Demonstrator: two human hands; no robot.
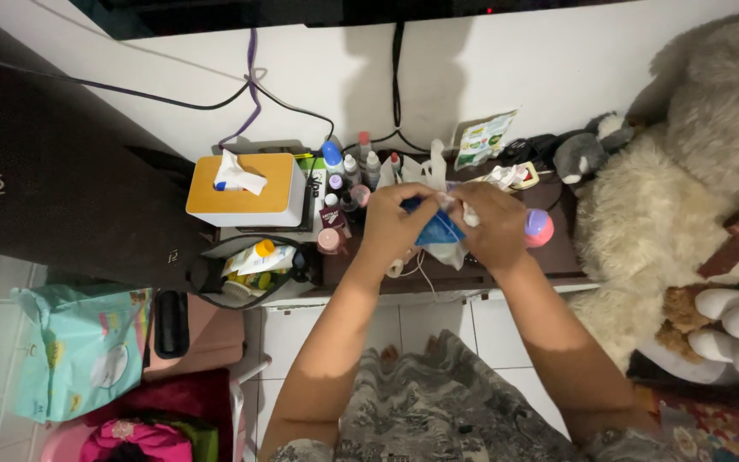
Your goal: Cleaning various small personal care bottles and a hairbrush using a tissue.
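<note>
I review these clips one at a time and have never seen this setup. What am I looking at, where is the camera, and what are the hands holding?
There is no machine here. The single picture comes from a camera worn on a person's head, looking down at their own two bare arms and hands. The left hand and the right hand meet over a dark shelf against a white wall. Together they grip a blue packet with some white plastic hanging from it; what is inside cannot be told. On the shelf stand a tissue box with a yellow top, a row of small bottles and a pink-and-purple ball. An open pouch of toiletries sits at the left end. Plush toys are piled on the right, and a pale green bag lies lower left.
</note>
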